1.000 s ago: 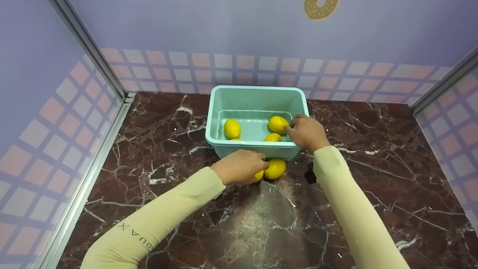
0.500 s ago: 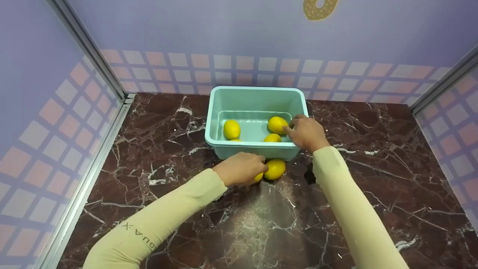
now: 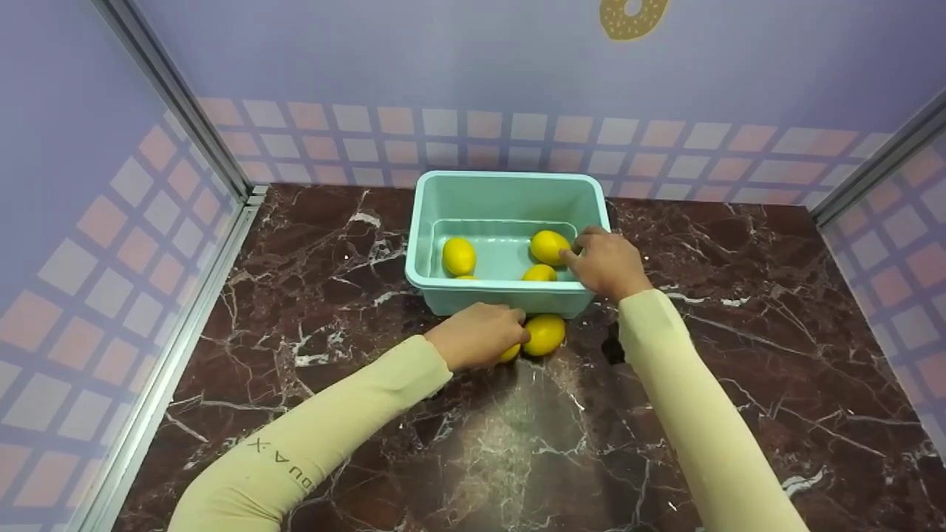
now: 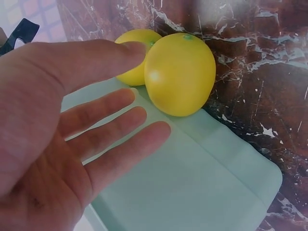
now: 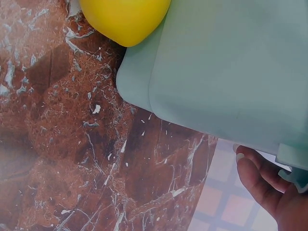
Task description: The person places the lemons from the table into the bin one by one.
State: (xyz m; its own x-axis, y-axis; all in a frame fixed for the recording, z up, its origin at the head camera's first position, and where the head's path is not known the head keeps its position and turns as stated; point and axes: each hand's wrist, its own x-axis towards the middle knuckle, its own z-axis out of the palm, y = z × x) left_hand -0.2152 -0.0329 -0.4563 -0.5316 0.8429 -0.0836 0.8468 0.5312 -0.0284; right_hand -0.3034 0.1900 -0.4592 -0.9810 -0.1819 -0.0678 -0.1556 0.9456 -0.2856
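A pale green plastic bin stands on the marble-patterned surface by the back wall. Over its right rim my right hand grips the edge, thumb inside and fingers outside; the right wrist view shows fingertips beneath the rim. Two yellow lemons lie against the bin's front: one lemon in plain sight, another lemon mostly covered by my left hand. In the left wrist view, that hand's fingers are extended and spread beside the bin wall, with the thumb overlapping the farther lemon.
Inside the bin lie several more lemons, including a lemon at left and a lemon near my right thumb; front ones are partly hidden by the rim. Tiled-print panels enclose the dark red marble surface at back and sides.
My left hand has shifted very slightly down and right in the head view, staying beside the front lemons. My right hand, the bin and the lemons look unchanged.
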